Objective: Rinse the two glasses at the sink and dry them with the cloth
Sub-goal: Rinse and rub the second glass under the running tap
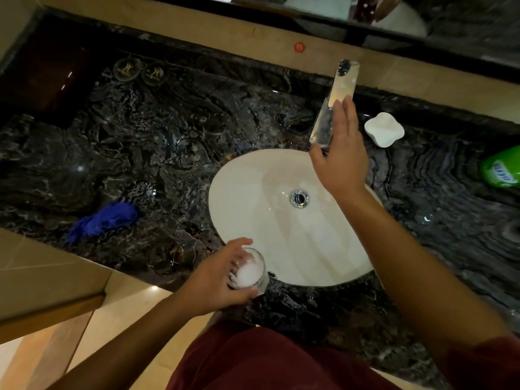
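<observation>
Over the sink (323,266), left hand (216,280) grips a glass (250,273); right hand (342,153), fingers straight, seemingly touches the tap (337,94): start water gently, glass steady.

A white wavy-edged soap dish (384,129) sits far right on the dark marble counter (174,130); a green plastic bottle (502,170) lies further right

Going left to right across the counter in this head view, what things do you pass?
Blue cloth → glass in the left hand → sink → tap under the right hand → white dish → green bottle.
</observation>
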Demonstrator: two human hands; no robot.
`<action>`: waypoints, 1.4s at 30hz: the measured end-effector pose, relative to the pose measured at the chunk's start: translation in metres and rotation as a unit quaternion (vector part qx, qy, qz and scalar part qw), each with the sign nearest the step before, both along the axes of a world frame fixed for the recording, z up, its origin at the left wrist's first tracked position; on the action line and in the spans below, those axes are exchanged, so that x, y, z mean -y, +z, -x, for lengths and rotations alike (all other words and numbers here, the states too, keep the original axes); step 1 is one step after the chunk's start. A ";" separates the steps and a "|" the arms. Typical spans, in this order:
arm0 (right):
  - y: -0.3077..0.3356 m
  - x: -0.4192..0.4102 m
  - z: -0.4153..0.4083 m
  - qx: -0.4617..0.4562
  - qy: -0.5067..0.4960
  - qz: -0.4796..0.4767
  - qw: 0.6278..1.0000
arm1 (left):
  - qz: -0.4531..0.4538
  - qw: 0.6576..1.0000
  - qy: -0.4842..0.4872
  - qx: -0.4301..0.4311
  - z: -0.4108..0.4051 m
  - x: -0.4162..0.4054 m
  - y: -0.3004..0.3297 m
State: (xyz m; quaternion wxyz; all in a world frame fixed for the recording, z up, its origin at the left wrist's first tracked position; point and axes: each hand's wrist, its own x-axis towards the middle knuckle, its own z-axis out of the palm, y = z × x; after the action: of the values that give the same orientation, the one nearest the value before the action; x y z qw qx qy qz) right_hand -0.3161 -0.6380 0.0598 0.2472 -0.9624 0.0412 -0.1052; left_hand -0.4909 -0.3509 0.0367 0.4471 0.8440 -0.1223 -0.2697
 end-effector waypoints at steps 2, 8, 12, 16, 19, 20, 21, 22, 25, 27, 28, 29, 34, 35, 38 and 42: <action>0.002 0.004 -0.003 0.009 -0.002 -0.010 1.000 | 0.029 0.999 0.035 -0.010 -0.019 0.013 0.004; -0.004 0.020 -0.016 0.071 -0.005 -0.023 0.997 | 0.119 0.983 0.131 -0.049 -0.094 0.061 -0.010; -0.009 0.028 -0.021 0.099 -0.002 -0.027 0.995 | 0.157 0.967 0.170 -0.109 -0.140 0.095 -0.029; -0.009 0.036 -0.030 0.133 -0.015 -0.033 0.990 | 0.163 0.956 0.195 -0.146 -0.173 0.126 -0.051; -0.010 0.037 -0.035 0.136 -0.019 -0.053 0.989 | 0.186 0.942 0.218 -0.176 -0.190 0.142 -0.068; -0.010 0.036 -0.036 0.135 -0.017 -0.063 0.989 | 0.195 0.934 0.232 -0.190 -0.194 0.146 -0.074; -0.012 0.036 -0.038 0.135 -0.015 -0.071 0.988 | 0.205 0.924 0.250 -0.203 -0.196 0.150 -0.079; -0.013 0.035 -0.039 0.138 -0.012 -0.076 0.987 | 0.218 0.915 0.265 -0.214 -0.198 0.155 -0.083; -0.019 0.037 -0.044 0.147 -0.003 -0.088 0.985 | 0.282 0.878 0.282 -0.263 -0.202 0.165 -0.093; -0.020 0.038 -0.046 0.152 0.002 -0.104 0.983 | 0.312 0.863 0.265 -0.295 -0.203 0.170 -0.092; -0.020 0.039 -0.046 0.155 0.004 -0.114 0.981 | 0.313 0.863 0.255 -0.303 -0.204 0.172 -0.091; -0.020 0.039 -0.047 0.159 0.007 -0.123 0.980 | 0.314 0.861 0.251 -0.311 -0.205 0.174 -0.092; -0.017 0.042 -0.059 0.192 -0.003 -0.153 0.969 | 0.313 0.849 0.233 -0.356 -0.214 0.182 -0.096; -0.014 0.042 -0.063 0.199 -0.010 -0.168 0.965 | 0.311 0.849 0.225 -0.363 -0.216 0.183 -0.096; -0.006 0.046 -0.073 0.219 -0.021 -0.202 0.954 | 0.303 0.856 0.211 -0.362 -0.218 0.187 -0.097; 0.000 0.042 -0.066 0.193 -0.055 -0.215 0.956 | 0.298 0.852 0.222 -0.369 -0.222 0.186 -0.100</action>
State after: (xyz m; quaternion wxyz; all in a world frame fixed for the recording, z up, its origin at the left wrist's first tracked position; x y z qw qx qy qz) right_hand -0.2505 -0.6796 0.0597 0.4454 -0.8441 0.0667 -0.2910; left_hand -0.2685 -0.5372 -0.0636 0.7375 0.5132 0.1681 -0.4056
